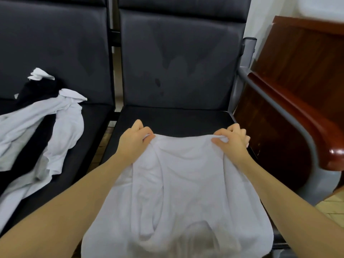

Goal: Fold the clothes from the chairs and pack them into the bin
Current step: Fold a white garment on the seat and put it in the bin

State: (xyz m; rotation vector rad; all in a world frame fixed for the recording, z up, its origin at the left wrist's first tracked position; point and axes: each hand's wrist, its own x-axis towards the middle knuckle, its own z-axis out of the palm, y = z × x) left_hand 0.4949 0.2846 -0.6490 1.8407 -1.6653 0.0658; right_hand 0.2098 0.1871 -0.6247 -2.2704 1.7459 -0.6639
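The left hand (135, 139) and the right hand (232, 139) each pinch the far edge of a white garment (176, 192), thumbs on top and fingers curled under the cloth. The garment lies spread on the seat of the right-hand black chair (178, 71), running from the hands toward six o'clock and hanging over the seat's near edge. At nine o'clock, on the left-hand chair (54, 43), lies a crumpled heap of white and black clothes (46, 127). At three o'clock, just beside the chair's grey armrest (275, 105), stands dark wooden furniture (301, 75).
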